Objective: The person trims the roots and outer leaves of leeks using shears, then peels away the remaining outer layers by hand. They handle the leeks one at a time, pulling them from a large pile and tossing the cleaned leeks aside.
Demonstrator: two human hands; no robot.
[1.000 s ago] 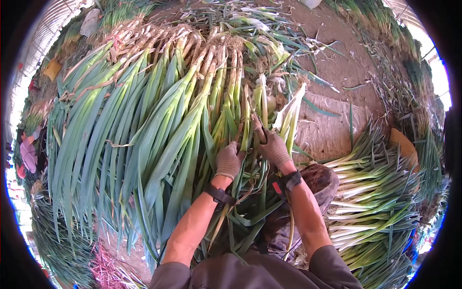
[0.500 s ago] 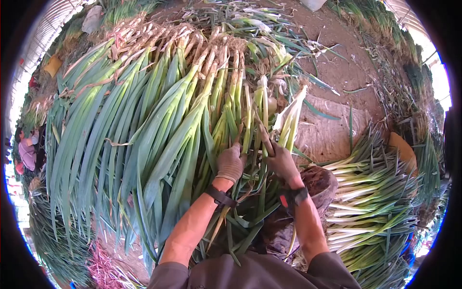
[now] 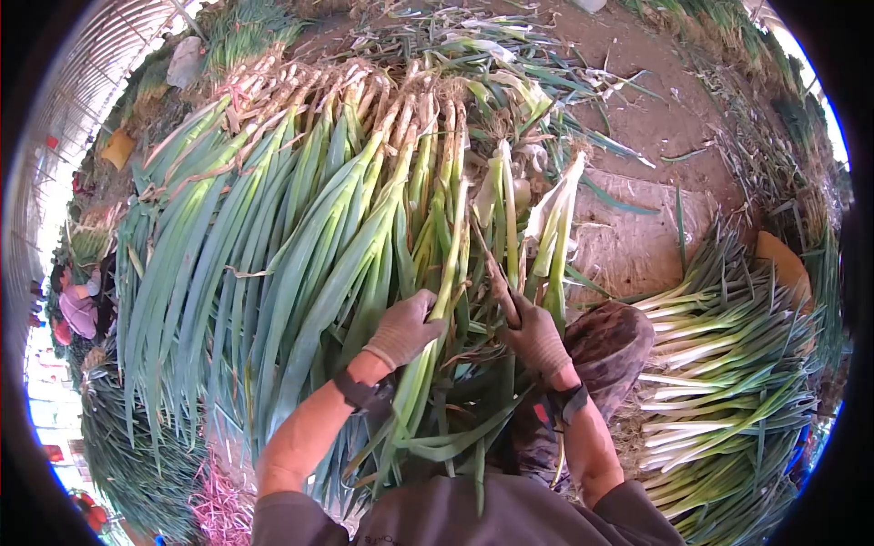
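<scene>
My left hand [image 3: 401, 331], in a dirty glove, is closed around the green stalk of a leek [image 3: 448, 264] just left of centre. Gloved too, my right hand [image 3: 535, 338] grips the handle of a knife [image 3: 496, 278], whose narrow blade points up and left, close to the stalk. To the left of my hands lies a big heap of untrimmed leeks [image 3: 309, 209] with their brown roots toward the top. Pale peeled stalks [image 3: 560, 232] stand just above my right hand.
Trimmed leeks [image 3: 701, 391] with white stems are stacked at the right, beside my knee [image 3: 612, 350]. A brown sheet [image 3: 637, 232] lies on the soil behind it. Loose leaf scraps [image 3: 482, 45] are scattered at the top. At the far left a person [image 3: 80, 305] in pink crouches.
My left hand has moved left and slightly down, and the leek stalk it holds now leans across the front. My right hand keeps the knife. The whole view has shifted slightly.
</scene>
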